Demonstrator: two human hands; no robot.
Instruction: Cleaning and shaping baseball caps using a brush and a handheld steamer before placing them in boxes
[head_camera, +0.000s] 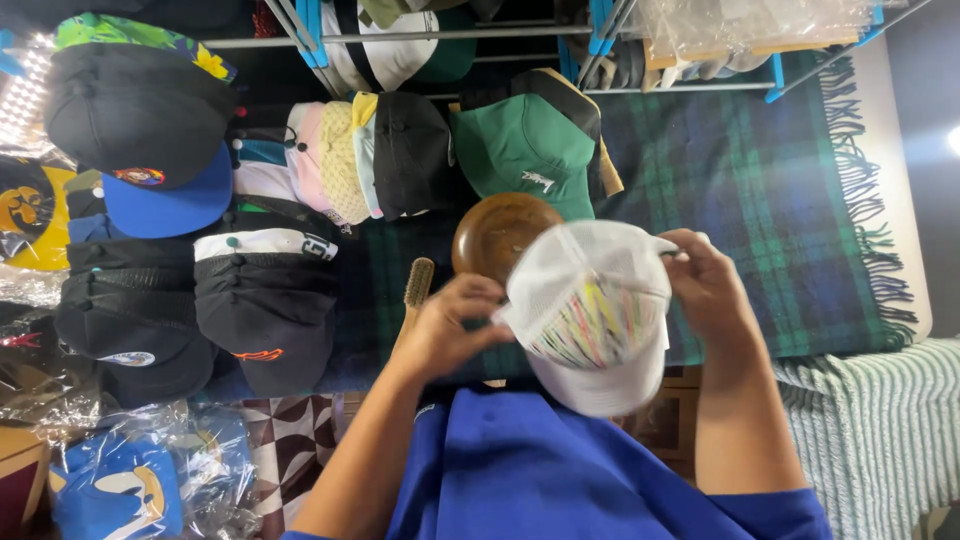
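The white mesh cap (595, 315) hung at centre, its long axis running from 12 to 6 o'clock, brim apparently toward 6. The left hand (447, 330) pinched its 9 o'clock edge; the right hand (708, 285) gripped the 2 o'clock edge, fingers curled narrow.

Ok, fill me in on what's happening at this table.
A person in a blue shirt holds a white mesh-backed cap in both hands, the left hand at one edge and the right hand at the other. Behind it sit a round wooden form and a brush on a plaid blanket, beside rows of stacked caps.
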